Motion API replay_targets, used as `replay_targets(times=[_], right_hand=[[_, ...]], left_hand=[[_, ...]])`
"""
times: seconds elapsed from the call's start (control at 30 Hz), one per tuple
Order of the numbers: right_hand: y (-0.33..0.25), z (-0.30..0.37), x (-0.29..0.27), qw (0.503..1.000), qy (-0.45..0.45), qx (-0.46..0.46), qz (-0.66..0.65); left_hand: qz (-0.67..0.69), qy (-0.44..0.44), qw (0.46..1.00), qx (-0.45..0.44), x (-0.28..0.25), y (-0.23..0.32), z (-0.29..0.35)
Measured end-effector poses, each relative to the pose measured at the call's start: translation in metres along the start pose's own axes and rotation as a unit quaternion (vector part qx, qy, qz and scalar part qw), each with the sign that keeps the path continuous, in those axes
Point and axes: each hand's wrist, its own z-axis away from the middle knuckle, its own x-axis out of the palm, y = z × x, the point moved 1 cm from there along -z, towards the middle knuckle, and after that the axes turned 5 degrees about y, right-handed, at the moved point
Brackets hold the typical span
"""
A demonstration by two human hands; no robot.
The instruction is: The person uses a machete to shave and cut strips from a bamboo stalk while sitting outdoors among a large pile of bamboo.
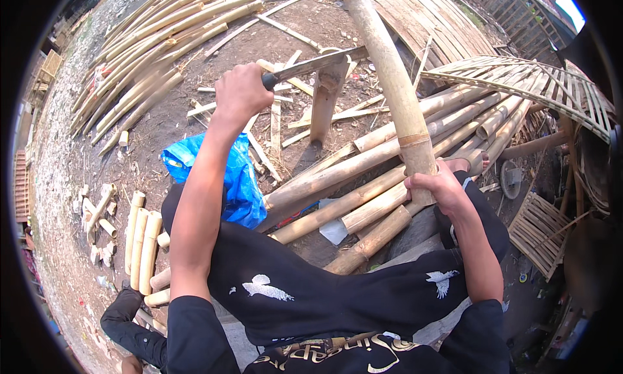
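Note:
My left hand (243, 96) is wrapped round the dark handle of a machete (311, 65). Its long blade points right, and its tip meets the left edge of a thick bamboo pole (393, 82) in this view; whether it bites in, I cannot tell. My right hand (441, 187) grips that pole close to its near cut end, below a ringed node. The pole slants up and away past the top of the view. Behind the blade a short bamboo post (324, 101) stands upright on the ground.
Bamboo poles (363, 163) lie beyond my legs, with a blue plastic sheet (233, 173) to their left. More poles (162, 43) are piled far left. Cut bamboo pieces (141, 244) stand near left, close to another person's dark-clothed limb (133, 322). Woven slats (532, 82) spread at right.

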Motion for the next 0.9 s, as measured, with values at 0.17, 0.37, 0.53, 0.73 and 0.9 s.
replay_targets(times=[0.17, 0.37, 0.53, 0.73, 0.9], right_hand=[[0.010, 0.002, 0.009, 0.998, -0.037, 0.052, -0.017], [0.038, -0.004, 0.002, 0.995, 0.025, 0.070, 0.069], [0.157, 0.032, 0.032, 0.983, 0.170, 0.054, -0.031], [0.166, 0.055, 0.064, 0.941, 0.133, 0.145, 0.274], [-0.052, 0.085, 0.026, 0.932, 0.247, -0.263, 0.033]], left_hand=[[0.028, 0.158, 0.987, -0.015, 0.021, -0.008, -0.002], [0.043, 0.143, 0.989, 0.008, 0.026, -0.018, -0.003], [0.018, 0.090, 0.996, -0.021, 0.026, -0.026, -0.002], [0.017, 0.082, 0.996, -0.037, 0.023, -0.030, 0.001], [0.043, 0.074, 0.996, -0.036, 0.020, -0.019, -0.003]])
